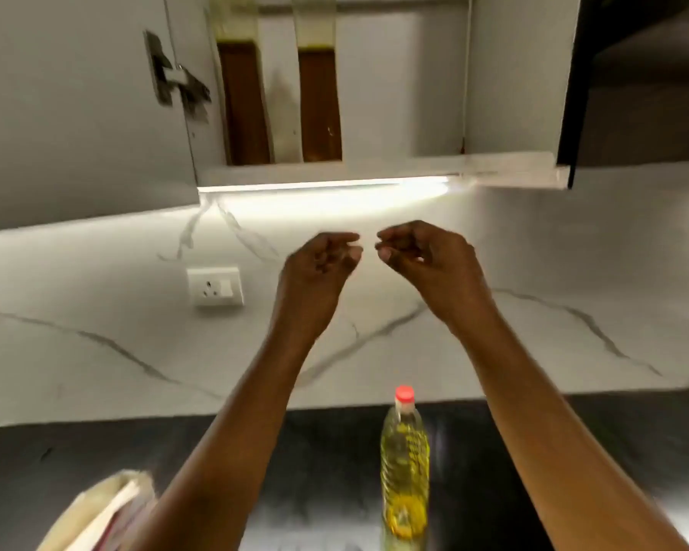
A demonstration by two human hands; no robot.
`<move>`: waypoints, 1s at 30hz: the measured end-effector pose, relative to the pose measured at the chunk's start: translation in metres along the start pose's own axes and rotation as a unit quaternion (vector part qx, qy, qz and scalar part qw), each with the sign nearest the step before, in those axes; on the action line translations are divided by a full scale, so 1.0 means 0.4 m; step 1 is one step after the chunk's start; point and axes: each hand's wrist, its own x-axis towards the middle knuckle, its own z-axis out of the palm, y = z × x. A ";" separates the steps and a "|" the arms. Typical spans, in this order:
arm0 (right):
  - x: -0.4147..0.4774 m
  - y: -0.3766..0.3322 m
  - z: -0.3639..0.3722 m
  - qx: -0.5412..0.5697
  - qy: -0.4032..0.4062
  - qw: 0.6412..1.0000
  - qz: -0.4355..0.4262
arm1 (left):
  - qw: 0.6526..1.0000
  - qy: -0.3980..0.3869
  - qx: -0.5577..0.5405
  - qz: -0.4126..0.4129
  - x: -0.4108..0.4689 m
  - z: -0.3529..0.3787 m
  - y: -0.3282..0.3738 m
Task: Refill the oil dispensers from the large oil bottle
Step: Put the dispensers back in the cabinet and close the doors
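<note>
Item count: two hands, two oil dispensers, one large oil bottle, one wall socket, one cabinet hinge, one packet.

Oil dispensers: the left dispenser (241, 101) and the right dispenser (319, 105) stand side by side, a little apart, on the bottom shelf of the open wall cabinet (514, 93). Each has a clear upper section and a brown lower section. Their tops are cut off by the frame edge.

Large oil bottle (404, 463): one unit, upright on the dark bench (96, 451), filled with yellow oil and closed with a red cap (404, 394). It stands between the two forearms, well below the dispensers. Any print on its body is too blurred to read.

Hands: the left hand (321, 258) and the right hand (422, 256) are raised in front of the marble backsplash (96, 312), below the cabinet and near each other without touching. On both, the fingers are curled inward toward the palm and hold nothing (neither hand touches a dispenser or the bottle).

Other items: one white wall socket (215, 287) on the backsplash to the left of the hands; one metal hinge (174, 79) on the cabinet door; one pale packet (96, 515) at the lower left corner of the bench, beside the left forearm. A light strip (323, 184) glows under the cabinet.
</note>
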 end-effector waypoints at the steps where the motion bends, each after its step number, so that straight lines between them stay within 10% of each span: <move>1: -0.057 0.042 0.002 0.005 -0.008 1.000 0.018 | 0.999 -0.021 -0.011 -0.030 -0.050 0.019 -0.054; 8: -0.387 0.420 0.031 0.068 0.030 0.964 0.257 | 0.965 -0.098 -0.035 -0.241 -0.361 0.142 -0.419; 13: -0.542 0.651 0.101 0.047 -0.164 0.895 0.413 | 0.925 -0.152 -0.060 -0.343 -0.480 0.222 -0.592; 30: -0.531 0.594 0.131 0.054 -0.241 0.897 0.366 | 0.936 -0.070 -0.077 -0.336 -0.518 0.226 -0.527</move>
